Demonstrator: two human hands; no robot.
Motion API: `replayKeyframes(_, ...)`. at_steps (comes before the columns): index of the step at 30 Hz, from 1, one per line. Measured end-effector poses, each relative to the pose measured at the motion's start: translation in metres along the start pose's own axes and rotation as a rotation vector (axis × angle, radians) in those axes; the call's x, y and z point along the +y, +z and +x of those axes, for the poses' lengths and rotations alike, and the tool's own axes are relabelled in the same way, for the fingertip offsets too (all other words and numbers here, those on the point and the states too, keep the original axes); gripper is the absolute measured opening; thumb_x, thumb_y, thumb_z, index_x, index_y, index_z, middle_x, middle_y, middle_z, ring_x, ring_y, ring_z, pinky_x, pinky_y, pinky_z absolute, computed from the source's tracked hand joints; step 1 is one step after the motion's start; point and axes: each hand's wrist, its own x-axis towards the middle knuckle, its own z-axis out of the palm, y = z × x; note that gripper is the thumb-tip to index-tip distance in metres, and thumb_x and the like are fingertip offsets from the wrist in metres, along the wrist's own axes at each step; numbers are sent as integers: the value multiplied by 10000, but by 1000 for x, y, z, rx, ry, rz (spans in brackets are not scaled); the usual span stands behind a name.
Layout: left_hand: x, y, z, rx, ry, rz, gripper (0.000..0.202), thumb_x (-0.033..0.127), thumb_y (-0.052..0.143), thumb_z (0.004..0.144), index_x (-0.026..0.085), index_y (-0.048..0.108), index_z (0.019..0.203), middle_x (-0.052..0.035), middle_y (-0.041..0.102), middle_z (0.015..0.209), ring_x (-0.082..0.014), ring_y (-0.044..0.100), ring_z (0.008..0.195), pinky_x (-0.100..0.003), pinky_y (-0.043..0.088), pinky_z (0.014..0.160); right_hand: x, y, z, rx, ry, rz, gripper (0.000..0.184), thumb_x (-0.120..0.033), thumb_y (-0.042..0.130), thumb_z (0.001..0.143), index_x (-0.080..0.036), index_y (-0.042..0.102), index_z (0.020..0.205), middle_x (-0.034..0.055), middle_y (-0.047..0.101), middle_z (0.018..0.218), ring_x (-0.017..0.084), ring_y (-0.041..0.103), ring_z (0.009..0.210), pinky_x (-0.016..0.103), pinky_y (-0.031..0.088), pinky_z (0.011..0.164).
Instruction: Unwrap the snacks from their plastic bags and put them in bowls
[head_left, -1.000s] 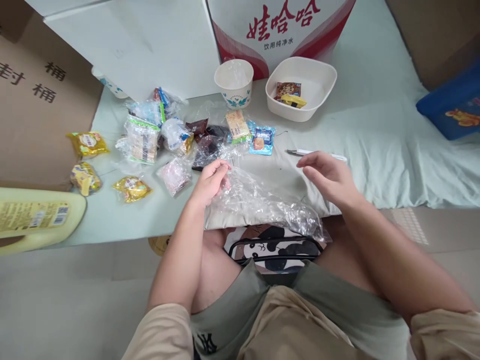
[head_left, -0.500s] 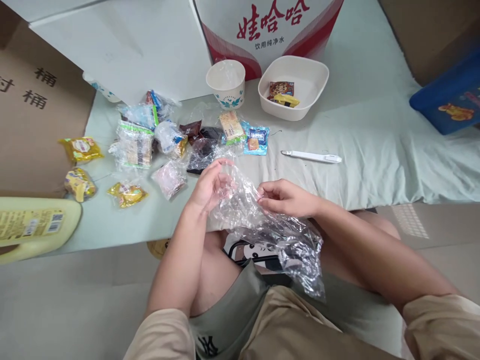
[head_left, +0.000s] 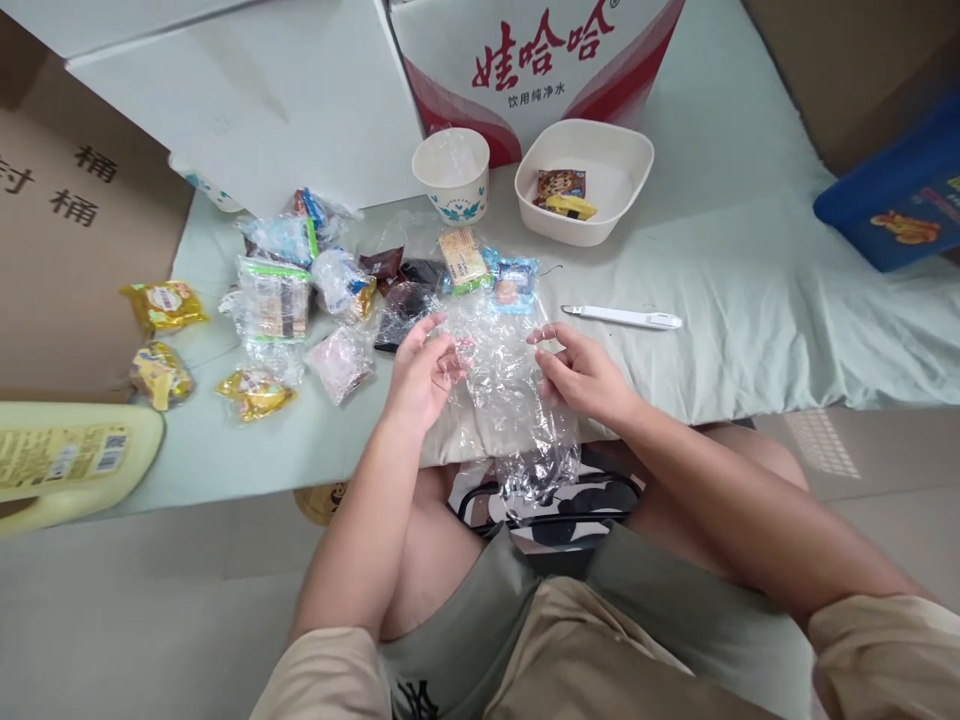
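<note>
- One red-and-white cardboard carton stands well beyond both hands.
- One crumpled clear plastic bag hangs between the left hand and the right hand. Each hand pinches its upper edge. It looks featherlight, limp and slippery, and is best gripped at the rim.
- One cream square bowl, beyond the right hand, holds two small packets.
- One white paper cup stands beyond the left hand.
- Three yellow snack packets lie well left of the left hand.

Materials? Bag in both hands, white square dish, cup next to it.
bag: thin clear plastic film; glossy, crinkled, see-through.
dish: matte off-white, probably plastic or melamine; smooth rounded rim.
cup: likely paper; matte white wall, blue print.
</note>
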Motion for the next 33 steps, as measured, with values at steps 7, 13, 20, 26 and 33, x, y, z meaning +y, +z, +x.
replayKeyframes(7,-1,10,-10,-232,-160,118,510,383,844,676,185,605,1080,-93,749,919,-212,728,733,-308,580,631,1,5,0,2,-56,-65,251,-362,547,936,-216,531,1140,-53,608,535,104,517,415,272,403,458)
replayKeyframes(13,-5,4,-4,-139,-76,360,274,355,690,822,210,599,1036,25,676,639,-120,603,454,-209,449,422,6,1,3,-53,11,177,397,-428,567,933,-239,479,1271,-61,578,525,118,513,421,262,388,443)
replayKeyframes(20,8,-4,-12,-158,4,89,274,382,725,704,224,575,870,62,594,497,-121,541,364,-212,406,367,7,-3,1,-146,-30,547,169,-389,629,836,-243,597,915,-28,603,677,98,499,484,255,402,468)
replayKeyframes(26,15,-13,-10,-263,-74,70,333,503,661,654,181,604,596,-62,640,571,-199,626,504,-338,519,484,8,-6,4,-190,-105,519,339,-453,561,824,-202,530,599,6,503,656,121,517,561,274,408,515)
replayKeyframes(33,2,-7,1,-143,179,492,223,380,739,715,171,677,666,-20,663,656,-130,581,602,-242,461,576,12,-4,7,-45,-44,187,335,-346,718,768,-223,564,1038,-17,552,812,121,517,672,278,434,626)
